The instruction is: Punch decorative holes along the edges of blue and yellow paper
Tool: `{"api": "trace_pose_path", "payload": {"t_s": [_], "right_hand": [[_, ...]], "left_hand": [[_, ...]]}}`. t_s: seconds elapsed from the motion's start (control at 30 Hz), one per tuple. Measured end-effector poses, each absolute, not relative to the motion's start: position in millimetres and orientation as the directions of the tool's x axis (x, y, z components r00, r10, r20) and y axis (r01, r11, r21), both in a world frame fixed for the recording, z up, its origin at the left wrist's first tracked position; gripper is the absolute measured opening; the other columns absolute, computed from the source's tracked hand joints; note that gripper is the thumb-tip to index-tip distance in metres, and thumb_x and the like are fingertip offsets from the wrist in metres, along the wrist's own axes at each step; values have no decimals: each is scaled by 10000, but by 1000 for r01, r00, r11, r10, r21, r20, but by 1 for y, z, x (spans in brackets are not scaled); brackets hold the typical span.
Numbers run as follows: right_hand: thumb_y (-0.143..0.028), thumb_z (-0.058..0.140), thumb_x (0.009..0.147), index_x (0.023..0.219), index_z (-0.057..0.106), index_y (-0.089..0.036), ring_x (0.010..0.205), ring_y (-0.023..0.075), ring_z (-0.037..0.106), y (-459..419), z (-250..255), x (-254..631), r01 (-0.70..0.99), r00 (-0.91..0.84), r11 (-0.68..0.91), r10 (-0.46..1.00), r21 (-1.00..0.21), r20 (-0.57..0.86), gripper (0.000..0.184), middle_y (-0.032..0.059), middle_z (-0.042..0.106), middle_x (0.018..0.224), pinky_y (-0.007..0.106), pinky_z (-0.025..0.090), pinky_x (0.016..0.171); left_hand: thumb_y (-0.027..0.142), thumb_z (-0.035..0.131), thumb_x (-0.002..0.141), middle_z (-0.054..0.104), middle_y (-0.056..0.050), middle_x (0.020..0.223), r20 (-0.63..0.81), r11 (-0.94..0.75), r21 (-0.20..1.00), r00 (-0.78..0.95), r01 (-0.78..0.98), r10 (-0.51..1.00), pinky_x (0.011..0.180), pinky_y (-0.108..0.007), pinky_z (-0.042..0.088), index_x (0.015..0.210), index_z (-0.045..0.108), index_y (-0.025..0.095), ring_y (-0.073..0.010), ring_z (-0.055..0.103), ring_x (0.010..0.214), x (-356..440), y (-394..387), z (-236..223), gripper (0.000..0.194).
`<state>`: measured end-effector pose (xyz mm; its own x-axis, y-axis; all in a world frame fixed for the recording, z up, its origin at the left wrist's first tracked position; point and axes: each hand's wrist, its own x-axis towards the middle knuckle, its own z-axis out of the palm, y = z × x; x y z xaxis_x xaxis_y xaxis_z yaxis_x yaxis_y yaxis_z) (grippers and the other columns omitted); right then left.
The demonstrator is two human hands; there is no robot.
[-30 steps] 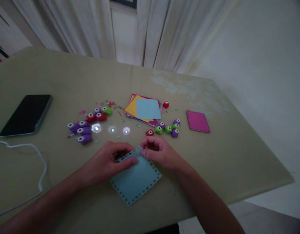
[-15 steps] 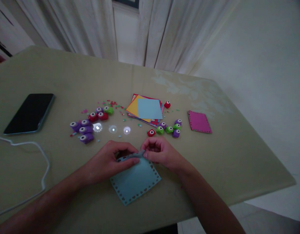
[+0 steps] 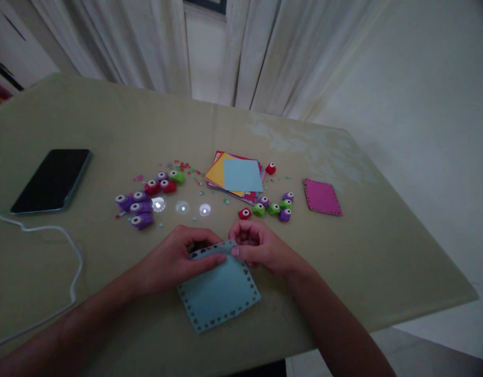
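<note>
A light blue square of paper (image 3: 221, 293) lies between my hands near the table's front edge, small shapes, some of them hearts, punched along its borders. My left hand (image 3: 188, 259) grips its upper left edge, the thumb on top and the fingers behind. My right hand (image 3: 259, 246) pinches the upper right corner between thumb and curled fingers. The paper's top edge is raised and bent slightly between the two grips. Part of that edge is hidden by my fingers.
Beyond my hands lie a stack of coloured paper (image 3: 242, 175), purple, red and green eye-shaped punches (image 3: 141, 208), more punches (image 3: 274, 208) and scattered confetti (image 3: 180, 166). A pink punched square (image 3: 323, 197) is at right, a phone or tablet (image 3: 53, 180) and white cable (image 3: 77, 262) at left.
The paper's top edge, folded over and shadowed before, now stands flatter with its punched holes showing. Both hands keep nearly the same place; the view has shifted slightly.
</note>
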<state>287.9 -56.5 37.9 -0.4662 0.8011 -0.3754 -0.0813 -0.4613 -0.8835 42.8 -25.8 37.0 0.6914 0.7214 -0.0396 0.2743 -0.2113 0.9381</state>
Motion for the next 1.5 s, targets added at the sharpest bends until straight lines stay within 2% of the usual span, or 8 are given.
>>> {"api": "trace_pose_path", "payload": {"t_s": [0.23,0.4,0.63,0.83,0.93,1.13,1.33,1.5], "right_hand": [[-415,949,763,898,635,-184,499,51,471,-56,38,288,-139,-478,-475,801,-869,-361,412,-73,596,698,149,387,415],[-398,896,803,917,672,-175,498,56,495,-57,36,290,-196,-483,-492,801,-848,-353,336,-55,628,706,154,395,430],[-302,779,840,917,699,-163,476,57,488,-56,33,292,-216,-477,-488,809,-846,-344,178,-48,620,672,154,345,418],[-433,892,818,937,668,-175,508,61,475,-55,35,293,-146,-455,-452,820,-880,-346,361,-51,612,715,174,347,446],[-443,923,803,911,655,-183,553,74,465,-55,37,292,-101,-424,-385,851,-918,-310,388,-55,577,717,191,365,495],[-398,925,796,915,677,-185,720,120,534,-54,37,290,-83,-414,-256,888,-963,-200,348,-14,613,840,236,438,650],[-298,851,816,929,671,-195,789,148,566,-55,36,290,-68,-413,-271,884,-960,-220,235,0,633,890,266,449,718],[-221,814,797,905,674,-189,766,135,556,-54,36,289,-51,-425,-300,870,-953,-251,180,-16,623,859,254,429,706]], "left_hand": [[419,762,965,761,8,781,-75,-154,952,689,264,721,596,-198,467,959,837,211,-130,643,682,43,-25,35,221],[438,761,970,762,6,791,-95,-128,956,692,264,716,591,-196,471,961,832,214,-134,653,689,42,-25,36,235],[455,759,967,782,-6,824,-110,-112,957,692,269,713,613,-207,497,978,837,215,-147,667,714,42,-25,36,253],[437,767,963,776,6,813,-103,-107,961,687,256,720,607,-203,484,971,835,220,-136,658,704,43,-25,39,228],[423,771,958,768,9,793,-80,-126,961,683,247,726,604,-206,474,946,829,213,-131,648,690,44,-25,40,218],[401,761,970,764,13,796,-63,-150,958,689,244,722,609,-211,461,954,822,223,-130,649,696,44,-26,41,189],[387,749,980,759,22,785,-34,-200,946,691,255,722,613,-215,448,968,820,230,-128,638,682,43,-27,39,172],[409,750,980,765,17,808,-53,-196,942,700,271,713,635,-224,460,979,820,229,-136,636,700,43,-28,39,193]]}}
